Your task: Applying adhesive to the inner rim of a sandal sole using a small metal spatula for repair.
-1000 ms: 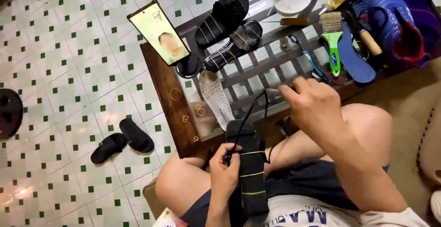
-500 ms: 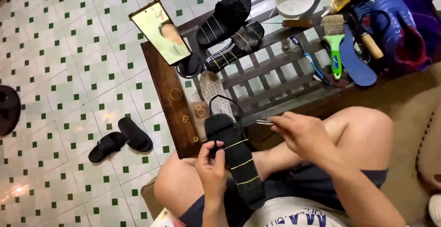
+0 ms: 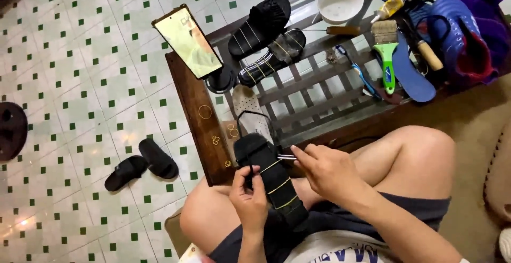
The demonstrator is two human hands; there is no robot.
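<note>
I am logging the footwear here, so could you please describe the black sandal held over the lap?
The black sandal is dark, with a wide upper. Three thin yellowish bands cross it. It lies lengthwise over the person's lap, toe toward the wooden bench. The left hand grips its near side; the right hand pinches a thin metal piece at its upper edge.

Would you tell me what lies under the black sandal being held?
Under the black sandal sit the person's bare thighs and dark shorts. The left hand grips its near side; the sole's underside is hidden.
</note>
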